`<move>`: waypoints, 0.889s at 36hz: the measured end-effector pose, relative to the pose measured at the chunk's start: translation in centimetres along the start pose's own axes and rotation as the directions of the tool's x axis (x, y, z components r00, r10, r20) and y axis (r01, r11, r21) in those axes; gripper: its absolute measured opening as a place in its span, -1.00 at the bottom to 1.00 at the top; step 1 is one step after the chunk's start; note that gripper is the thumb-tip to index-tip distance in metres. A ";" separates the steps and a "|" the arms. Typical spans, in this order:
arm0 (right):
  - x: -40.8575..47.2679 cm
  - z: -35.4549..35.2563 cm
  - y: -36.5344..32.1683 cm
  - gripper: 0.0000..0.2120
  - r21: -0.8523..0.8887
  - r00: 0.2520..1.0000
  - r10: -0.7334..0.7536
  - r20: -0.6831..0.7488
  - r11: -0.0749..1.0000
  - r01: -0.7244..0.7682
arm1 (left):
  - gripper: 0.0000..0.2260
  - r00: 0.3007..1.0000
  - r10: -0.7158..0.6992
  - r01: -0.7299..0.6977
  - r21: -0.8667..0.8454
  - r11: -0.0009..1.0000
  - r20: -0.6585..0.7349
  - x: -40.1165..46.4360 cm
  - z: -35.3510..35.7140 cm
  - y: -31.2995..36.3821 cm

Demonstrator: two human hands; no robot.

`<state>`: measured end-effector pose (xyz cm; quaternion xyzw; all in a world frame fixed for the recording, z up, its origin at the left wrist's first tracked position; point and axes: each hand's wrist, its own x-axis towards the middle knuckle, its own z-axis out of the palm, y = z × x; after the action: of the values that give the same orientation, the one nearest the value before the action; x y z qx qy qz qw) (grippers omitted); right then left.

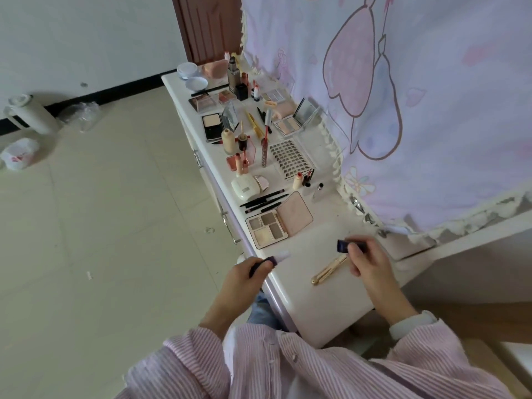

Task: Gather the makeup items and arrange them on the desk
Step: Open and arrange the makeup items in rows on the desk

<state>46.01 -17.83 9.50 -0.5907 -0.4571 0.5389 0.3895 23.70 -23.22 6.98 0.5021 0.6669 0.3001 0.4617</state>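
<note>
Head view: a white desk (322, 300) was seen running from the near edge away to the far left, its far stretch already crowded with makeup — an open eyeshadow palette (267, 230), a bundle of black pencils (263, 200), a lash tray (290, 158) and a white compact (244, 188). At the near left corner, a dark purple tube with a pale tip (270, 261) was gripped by the left hand (241, 280), fingers curled round it. Across the bare patch, a matching dark cap (344, 245) was pinched by the right hand (367, 260). The two hands were held well apart, each clamped on its own piece.

Between them, nearer the right hand, a gold mascara-like wand (328, 270) was seen lying flat on the desk, its long axis slanting from near left to far right. The tube's tip was pointed right, towards the cap's open end, so recapping was judged the step in hand, and the right hand the better placed for the gold wand afterwards.
</note>
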 end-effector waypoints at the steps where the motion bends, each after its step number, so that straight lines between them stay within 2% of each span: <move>1: 0.2 -0.3 -0.2 -0.90 -0.040 1.000 -0.012 0.027 0.999 0.013 | -0.82 0.999 -0.027 0.025 -0.072 0.997 -0.028 -0.1 -0.4 -0.2; 4: 0.5 0.7 -0.4 -0.87 -0.082 0.994 0.025 0.107 0.997 -0.016 | -0.87 0.991 -0.119 0.098 -0.300 0.949 -0.055 -0.2 -0.2 0.1; 7: 0.8 2.0 0.8 -0.86 -0.116 0.994 0.069 0.085 0.991 -0.059 | -0.87 0.991 -0.134 0.116 -0.364 0.924 -0.023 0.4 1.5 0.7; 12: 1.4 2.4 3.3 -0.68 -0.341 0.992 0.095 0.082 0.938 -0.061 | -0.91 0.987 -0.092 0.058 -0.240 0.969 -0.131 1.9 3.8 0.9; 16: 2.4 2.2 4.6 -0.71 -0.431 0.990 0.093 0.107 0.901 -0.037 | -0.90 0.971 -0.189 0.155 -0.209 0.966 -0.150 3.2 5.0 0.3; 19: 3.0 2.3 5.1 -0.74 -0.463 0.986 0.088 0.141 0.886 -0.013 | -0.82 0.965 -0.187 0.158 -0.161 0.974 -0.185 3.9 5.8 -0.1; 23: 4.3 2.5 5.5 -0.75 -0.647 0.990 -0.053 0.132 0.752 0.126 | -0.86 0.971 -0.150 0.135 -0.089 0.987 -0.187 4.9 6.4 0.1; 29: 5.1 3.0 6.2 -0.79 -0.585 0.984 -0.090 0.155 0.794 0.164 | -0.85 0.977 -0.076 0.078 0.002 0.997 -0.201 5.7 7.1 -0.2; 32: 5.3 3.2 6.7 -0.84 -0.603 0.980 -0.094 0.175 0.776 0.182 | -0.84 0.976 -0.052 0.061 0.034 0.998 -0.210 6.0 7.3 -0.4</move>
<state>43.65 -14.67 1.30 -0.6123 -0.6753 0.3688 0.1820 29.88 -18.12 1.90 0.4580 0.7315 0.3244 0.3872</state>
